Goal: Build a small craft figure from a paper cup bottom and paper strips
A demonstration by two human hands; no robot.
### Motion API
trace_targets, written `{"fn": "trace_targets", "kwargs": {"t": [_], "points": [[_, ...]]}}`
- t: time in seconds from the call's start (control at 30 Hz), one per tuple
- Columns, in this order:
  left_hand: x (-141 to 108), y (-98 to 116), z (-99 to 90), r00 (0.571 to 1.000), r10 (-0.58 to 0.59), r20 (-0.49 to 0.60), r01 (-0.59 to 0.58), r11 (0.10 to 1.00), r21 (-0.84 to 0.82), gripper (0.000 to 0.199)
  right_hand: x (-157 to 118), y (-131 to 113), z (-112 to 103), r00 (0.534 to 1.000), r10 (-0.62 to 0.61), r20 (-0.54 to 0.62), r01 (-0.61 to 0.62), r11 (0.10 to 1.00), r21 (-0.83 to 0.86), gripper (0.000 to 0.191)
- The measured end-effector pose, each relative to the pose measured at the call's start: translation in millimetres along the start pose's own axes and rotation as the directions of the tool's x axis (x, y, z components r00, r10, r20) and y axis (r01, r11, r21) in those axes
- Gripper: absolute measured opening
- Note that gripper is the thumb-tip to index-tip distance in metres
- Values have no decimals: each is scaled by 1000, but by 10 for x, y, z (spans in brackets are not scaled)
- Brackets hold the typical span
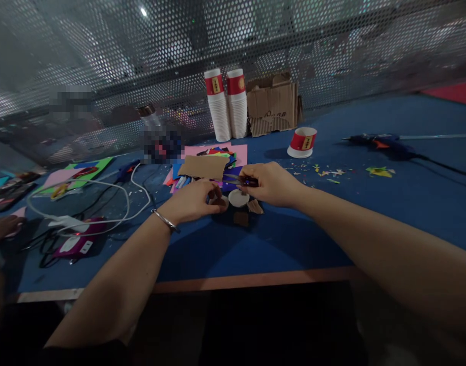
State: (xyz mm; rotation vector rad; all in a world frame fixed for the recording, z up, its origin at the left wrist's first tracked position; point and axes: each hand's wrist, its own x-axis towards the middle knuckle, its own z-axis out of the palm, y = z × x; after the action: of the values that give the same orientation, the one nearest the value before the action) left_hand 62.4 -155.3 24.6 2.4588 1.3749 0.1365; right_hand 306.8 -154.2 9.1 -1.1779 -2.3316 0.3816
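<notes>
Gripped in the right hand (274,184), dark-handled metal scissors (250,181) point toward the curled left hand (190,201); whether that one pinches anything, I can't tell. Beyond lies flat brown rectangular cardboard (203,166); just nearer, a round whitish disc (238,199).

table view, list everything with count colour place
mesh: 1, grey, behind
table: 1, blue, centre
cup stacks: 2, red-white, back
box: 1, brown, back
cup: 1, red-white, right
glue gun: 1, dark, right
scraps: many, yellow-green, right
papers: many, mixed, centre and left
cardboard sheet: 1, brown, on papers
cardboard bits: 2, brown, front
discs: 2, whitish, centre
power strip: 1, purple, left
cable: 1, white, left
scissors: 1, dark, right hand
bracelet: 1, silver, left wrist
other person's hand: 1, bare, left
hands: 2, bare, centre
</notes>
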Motion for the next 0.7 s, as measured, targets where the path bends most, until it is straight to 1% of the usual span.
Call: {"fn": "trace_targets", "kwargs": {"t": [0.07, 0.13, 0.2, 0.27, 0.4, 0.5, 0.57, 0.7], "points": [[-3, -31, -10, 1000, 30, -9, -30, 999, -20, 44, -3, -8, -4, 1000, -3, -6, 3, 1000, -4, 6], [1, -62, -20, 999, 51, -13, -51, 998, -38, 42, -7, -15, -8, 1000, -6, -9, 6, 1000, -9, 5], [10, -83, -31, 998, 57, 4, -57, 996, -70, 38, -11, -23, -13, 1000, -9, -7, 9, 1000, -15, 5], [15, -86, -48, 998, 43, 36, -40, 995, -90, 38, -15, -32, -19, 1000, -2, -4, 2, 1000, -29, 6], [-9, -49, -111, 997, 3, 77, 0, 1000, -31, 49, -21, -48, -29, 1000, 23, 9, -22, 998, -54, 6], [-47, -32, -162, 990, -26, 137, 25, 1000, 6, 53, -22, -49, -29, 1000, 27, 13, -26, 998, -62, 7], [-64, -43, -179, 986, -20, 165, 18, 1000, 17, 57, -21, -44, -27, 999, 35, 20, -34, 997, -65, 7], [-62, -90, -164, 989, 36, 144, -41, 999, 32, 63, -19, -29, -20, 999, 43, 31, -41, 996, -76, 9]]}}
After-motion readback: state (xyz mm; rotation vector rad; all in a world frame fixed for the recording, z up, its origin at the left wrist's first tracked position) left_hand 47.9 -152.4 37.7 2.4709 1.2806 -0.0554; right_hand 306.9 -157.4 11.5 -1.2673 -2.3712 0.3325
